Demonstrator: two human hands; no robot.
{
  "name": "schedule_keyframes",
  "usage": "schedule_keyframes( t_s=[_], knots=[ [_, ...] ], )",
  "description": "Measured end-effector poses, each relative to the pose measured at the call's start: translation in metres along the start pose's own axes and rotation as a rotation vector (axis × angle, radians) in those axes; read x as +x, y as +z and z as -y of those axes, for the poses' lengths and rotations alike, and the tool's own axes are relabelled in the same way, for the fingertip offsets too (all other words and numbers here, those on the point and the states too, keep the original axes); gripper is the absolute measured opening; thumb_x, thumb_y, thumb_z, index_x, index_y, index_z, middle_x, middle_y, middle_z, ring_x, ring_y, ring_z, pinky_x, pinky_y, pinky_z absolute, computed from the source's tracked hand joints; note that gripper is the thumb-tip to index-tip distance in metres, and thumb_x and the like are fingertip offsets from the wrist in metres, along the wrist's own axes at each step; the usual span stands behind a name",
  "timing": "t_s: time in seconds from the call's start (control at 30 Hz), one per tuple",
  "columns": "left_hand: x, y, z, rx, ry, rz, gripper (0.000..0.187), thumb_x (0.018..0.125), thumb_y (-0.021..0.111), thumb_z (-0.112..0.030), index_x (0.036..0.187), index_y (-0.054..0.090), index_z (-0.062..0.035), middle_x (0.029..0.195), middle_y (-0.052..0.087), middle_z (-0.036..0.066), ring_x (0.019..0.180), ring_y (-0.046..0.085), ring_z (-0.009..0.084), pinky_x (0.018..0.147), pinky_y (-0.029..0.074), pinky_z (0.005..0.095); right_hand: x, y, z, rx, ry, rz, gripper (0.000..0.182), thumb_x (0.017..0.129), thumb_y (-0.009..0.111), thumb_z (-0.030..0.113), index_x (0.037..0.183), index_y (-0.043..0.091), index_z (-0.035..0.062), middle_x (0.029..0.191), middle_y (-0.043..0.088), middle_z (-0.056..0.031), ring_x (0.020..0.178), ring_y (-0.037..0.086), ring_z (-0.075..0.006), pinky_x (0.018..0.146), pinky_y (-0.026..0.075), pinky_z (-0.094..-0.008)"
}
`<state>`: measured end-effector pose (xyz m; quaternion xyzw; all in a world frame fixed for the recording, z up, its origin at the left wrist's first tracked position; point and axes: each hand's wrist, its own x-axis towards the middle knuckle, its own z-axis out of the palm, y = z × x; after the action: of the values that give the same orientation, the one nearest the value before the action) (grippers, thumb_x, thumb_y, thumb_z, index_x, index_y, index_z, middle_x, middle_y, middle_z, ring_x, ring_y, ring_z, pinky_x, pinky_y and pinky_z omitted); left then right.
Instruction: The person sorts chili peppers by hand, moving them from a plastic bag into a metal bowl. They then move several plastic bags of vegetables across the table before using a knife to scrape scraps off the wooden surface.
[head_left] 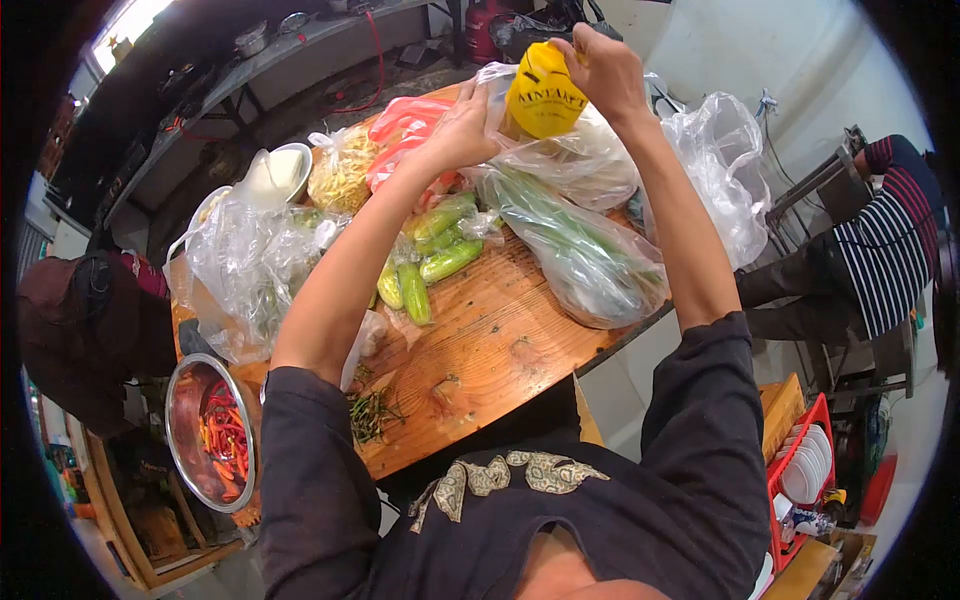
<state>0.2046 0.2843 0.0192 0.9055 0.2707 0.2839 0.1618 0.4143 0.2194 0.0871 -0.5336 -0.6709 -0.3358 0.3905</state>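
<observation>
My right hand (603,72) is closed at the top edge of a yellow package (545,92) with dark lettering, held up above the far side of the wooden table (480,340). Beside it on the left, my left hand (465,128) reaches over the plastic bags, its fingers partly raised; whether it grips the clear plastic there is hard to see. Below the package lies a clear bag of long green vegetables (575,240). Cucumbers (430,255) rest in the middle, near a red-striped bag (405,130) and a bag of yellowish food (343,172).
A metal bowl of red chilies (226,440) stands at the table's left edge. White bowls (290,170) and crumpled clear bags (240,260) lie behind it. Green stems (372,412) are near me. People are at left (95,330) and right (880,240); a red dish rack (800,475) stands lower right.
</observation>
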Motion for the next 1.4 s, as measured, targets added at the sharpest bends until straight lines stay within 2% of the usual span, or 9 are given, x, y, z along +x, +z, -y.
schedule_keyframes(
  t_s=[0.17, 0.3, 0.47, 0.57, 0.7, 0.8, 0.93, 1.07, 1.4],
  knots=[
    [0.039, -0.004, 0.014, -0.197, 0.046, -0.081, 0.082, 0.075, 0.065, -0.016, 0.144, 0.028, 0.0095, 0.15, 0.029, 0.026, 0.137, 0.036, 0.041, 0.107, 0.043, 0.042, 0.031, 0.007, 0.006, -0.082, 0.157, 0.067, 0.026, 0.089, 0.066, 0.028, 0.078, 0.06, 0.0042, 0.07, 0.066, -0.0166, 0.067, 0.066, -0.0359, 0.059, 0.052, -0.0439],
    [0.055, -0.034, -0.013, -0.708, -0.088, 0.037, 0.071, 0.082, 0.058, -0.011, 0.143, 0.03, 0.0087, 0.143, 0.037, 0.018, 0.101, 0.064, 0.0256, 0.066, 0.059, 0.0324, 0.036, 0.0, -0.008, -0.045, 0.21, -0.046, 0.023, 0.085, 0.068, 0.019, 0.076, 0.058, 0.0011, 0.065, 0.059, -0.0212, 0.063, 0.061, -0.0398, 0.056, 0.046, -0.0458],
    [0.063, -0.036, -0.01, -0.749, -0.07, 0.073, 0.071, 0.085, 0.056, -0.01, 0.15, 0.028, -0.0028, 0.095, 0.061, 0.01, 0.074, 0.061, 0.0152, 0.071, 0.054, 0.0305, 0.017, 0.0, -0.037, -0.219, 0.337, 0.173, 0.032, 0.085, 0.068, 0.037, 0.077, 0.066, 0.0061, 0.076, 0.068, -0.0164, 0.076, 0.068, -0.0361, 0.068, 0.053, -0.0468],
    [0.052, -0.038, -0.017, -0.866, -0.077, 0.102, 0.062, 0.083, 0.057, -0.009, 0.14, 0.038, 0.0009, 0.124, 0.051, 0.014, 0.082, 0.064, 0.0185, 0.067, 0.058, 0.0314, 0.018, -0.006, -0.027, -0.254, 0.378, 0.282, 0.03, 0.087, 0.065, 0.04, 0.084, 0.068, 0.0098, 0.081, 0.069, -0.0149, 0.08, 0.068, -0.0361, 0.072, 0.053, -0.0468],
    [0.05, -0.036, -0.007, -0.859, -0.124, 0.125, 0.061, 0.082, 0.06, -0.015, 0.139, 0.042, -0.0048, 0.117, 0.054, 0.014, 0.087, 0.064, 0.0206, 0.071, 0.058, 0.0335, 0.019, -0.013, -0.026, -0.191, 0.211, 0.443, 0.029, 0.088, 0.065, 0.037, 0.094, 0.069, 0.0088, 0.091, 0.07, -0.0138, 0.086, 0.067, -0.0333, 0.077, 0.052, -0.0433],
    [0.06, -0.031, -0.005, -0.308, -0.115, -0.088, 0.064, 0.082, 0.069, -0.031, 0.141, 0.049, -0.0157, 0.128, 0.052, 0.016, 0.096, 0.063, 0.0237, 0.079, 0.055, 0.0363, 0.024, -0.014, -0.032, -0.142, 0.139, 0.558, 0.028, 0.087, 0.067, 0.031, 0.099, 0.069, 0.0067, 0.098, 0.069, -0.0141, 0.092, 0.066, -0.0313, 0.081, 0.051, -0.0405],
    [0.063, -0.03, -0.02, 0.265, 0.184, -0.334, 0.051, 0.068, 0.078, -0.058, 0.099, 0.073, -0.018, 0.138, 0.044, 0.014, 0.117, 0.053, 0.0362, 0.096, 0.048, 0.0472, 0.024, -0.011, -0.034, -0.043, 0.149, 0.536, 0.026, 0.084, 0.071, 0.028, 0.097, 0.068, 0.0058, 0.087, 0.069, -0.0153, 0.085, 0.067, -0.0339, 0.077, 0.052, -0.0419],
    [0.079, -0.029, -0.029, 0.441, 0.237, -0.3, 0.037, 0.077, 0.073, -0.049, 0.093, 0.073, -0.0156, 0.13, 0.052, 0.01, 0.115, 0.054, 0.0315, 0.092, 0.05, 0.0466, 0.026, -0.018, -0.025, -0.057, 0.134, 0.464, 0.027, 0.085, 0.07, 0.03, 0.088, 0.062, 0.0041, 0.079, 0.068, -0.0159, 0.078, 0.066, -0.0372, 0.07, 0.052, -0.0445],
    [0.109, 0.005, 0.019, -0.339, -0.005, -0.37, 0.038, 0.093, 0.059, -0.035, 0.107, 0.07, -0.0013, 0.12, 0.062, 0.009, 0.109, 0.056, 0.0204, 0.092, 0.047, 0.0372, 0.017, -0.033, -0.033, 0.033, -0.034, 0.351, 0.036, 0.096, 0.061, 0.032, 0.081, 0.051, -0.0001, 0.061, 0.049, -0.0152, 0.055, 0.044, -0.0301, 0.055, 0.041, -0.0399]
  ],
)
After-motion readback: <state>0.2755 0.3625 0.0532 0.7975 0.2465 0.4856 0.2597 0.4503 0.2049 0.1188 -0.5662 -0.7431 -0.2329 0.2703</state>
